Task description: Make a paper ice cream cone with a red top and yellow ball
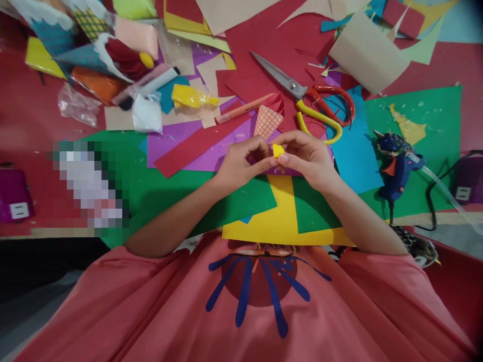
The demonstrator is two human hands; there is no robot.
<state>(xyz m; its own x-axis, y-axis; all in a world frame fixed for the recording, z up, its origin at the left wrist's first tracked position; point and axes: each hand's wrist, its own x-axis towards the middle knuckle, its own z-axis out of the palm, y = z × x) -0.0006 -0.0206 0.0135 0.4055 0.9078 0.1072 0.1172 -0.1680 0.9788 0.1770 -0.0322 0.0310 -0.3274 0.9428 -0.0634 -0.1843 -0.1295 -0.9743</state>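
A small, lumpy piece of yellow modelling clay (278, 150) is pinched between the fingertips of both hands, a little above the paper sheets. My right hand (311, 158) grips it with thumb and fingers. From the other side my left hand (245, 161) presses its thumb tip against it, the other fingers curled. Just beyond the hands lies a small paper cone (268, 122) with an orange-and-white grid. Beside the cone is an orange pen (245, 108). An opened packet of yellow clay (193, 96) rests further left.
Large scissors (290, 85) lie open beyond my right hand. A blue glue gun (396, 176) with a cord is at the right. Blue paper cones (85, 60), a marker (151, 85) and a white clay packet (147, 113) are at the upper left. Coloured paper overlaps across the table.
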